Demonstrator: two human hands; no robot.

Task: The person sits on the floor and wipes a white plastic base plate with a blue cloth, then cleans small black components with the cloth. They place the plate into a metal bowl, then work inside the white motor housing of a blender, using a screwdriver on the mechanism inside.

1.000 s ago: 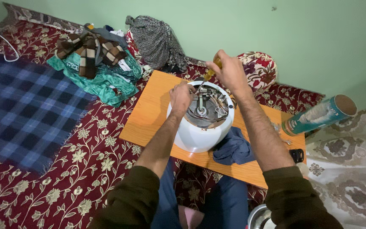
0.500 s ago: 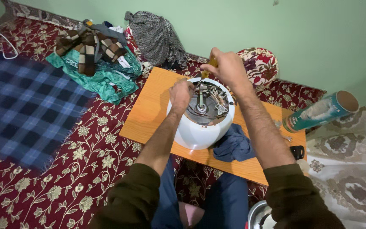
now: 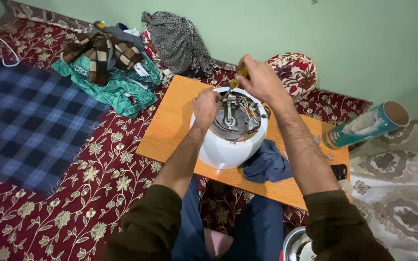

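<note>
Appliance: a white round appliance (image 3: 226,150) sat upturned on the orange board (image 3: 170,125), its metal base showing.
Left hand: the left hand (image 3: 205,105) clenched on the appliance's near-left rim.
Right hand: the right hand (image 3: 262,79) grasped a yellow-handled screwdriver (image 3: 238,77), tip over the base.
Cloth: a blue cloth (image 3: 267,164) lay touching the appliance's right side.

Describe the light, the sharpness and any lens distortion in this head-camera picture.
Head view: soft, even light with no hard shadows; the right hand and the white appliance are sharp; the dark sleeves at the bottom edge blur; the wide lens bows the orange board.
</note>
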